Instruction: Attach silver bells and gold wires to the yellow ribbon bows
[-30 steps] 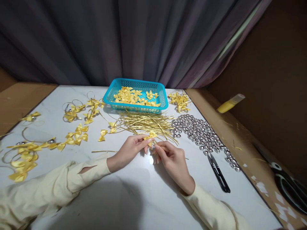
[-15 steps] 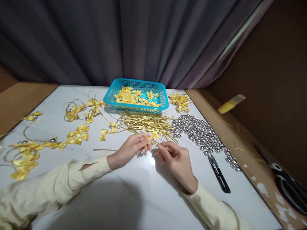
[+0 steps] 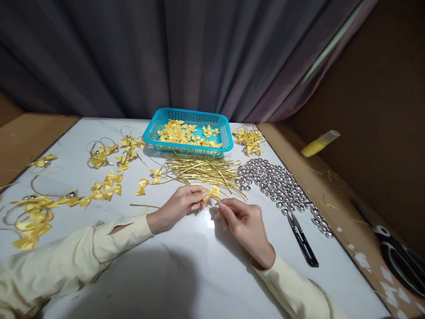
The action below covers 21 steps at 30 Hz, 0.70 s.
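Note:
Between the fingertips of my left hand is a small yellow ribbon bow, held above the table's middle. My right hand is closed in a pinch on thin gold cord just below and right of the bow. The exact meeting of cord and bow is too small to make out. Just beyond my hands lies a heap of gold cords. Two more bows lie to the left of the heap, close to cord ends.
A blue basket of bows stands at the back. Silver bells spread on the right, beside black thread snips. Bows with cord loops lie left. Large scissors and a yellow tube are off the right edge.
My fingers have shifted slightly around the bow, which now shows more fully and a little to the right. Both hands keep their hold; the rest looks unchanged.

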Motion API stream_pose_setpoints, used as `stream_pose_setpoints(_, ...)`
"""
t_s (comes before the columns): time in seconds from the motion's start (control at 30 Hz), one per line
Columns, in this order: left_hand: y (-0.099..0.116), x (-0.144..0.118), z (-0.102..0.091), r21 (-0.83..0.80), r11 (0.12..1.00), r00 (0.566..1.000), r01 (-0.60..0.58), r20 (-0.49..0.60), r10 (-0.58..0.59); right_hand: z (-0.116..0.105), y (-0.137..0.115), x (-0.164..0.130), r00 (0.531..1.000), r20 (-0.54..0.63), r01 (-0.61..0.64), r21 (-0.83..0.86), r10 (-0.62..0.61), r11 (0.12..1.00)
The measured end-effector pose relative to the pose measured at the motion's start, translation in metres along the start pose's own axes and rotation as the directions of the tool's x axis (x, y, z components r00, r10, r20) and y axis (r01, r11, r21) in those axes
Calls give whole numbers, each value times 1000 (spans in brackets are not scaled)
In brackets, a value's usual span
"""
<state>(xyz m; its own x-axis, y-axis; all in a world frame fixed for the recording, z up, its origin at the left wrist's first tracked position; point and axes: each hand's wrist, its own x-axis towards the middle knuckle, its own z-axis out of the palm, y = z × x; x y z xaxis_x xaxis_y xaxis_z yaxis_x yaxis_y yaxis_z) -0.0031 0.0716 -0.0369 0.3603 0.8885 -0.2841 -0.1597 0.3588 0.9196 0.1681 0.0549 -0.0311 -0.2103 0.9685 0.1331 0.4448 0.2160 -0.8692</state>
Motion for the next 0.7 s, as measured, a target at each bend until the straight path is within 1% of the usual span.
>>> stream_pose_setpoints(0.3, -5, 1, -3, 47, 998, 998, -41, 50, 38, -1, -1, -2, 999, 31, -14, 4, 14, 1000)
stream_pose_setpoints(0.5, -6, 2, -4, 65, 997, 998, -45, 50, 42, -2, -3, -1, 1000, 19, 13, -14, -13, 1000)
stream_pose_setpoints(0.7, -7, 3, -5, 67, 997, 997, -41, 68, 37, -3, -2, -2, 998, 39, 52, -69, -49, 996)
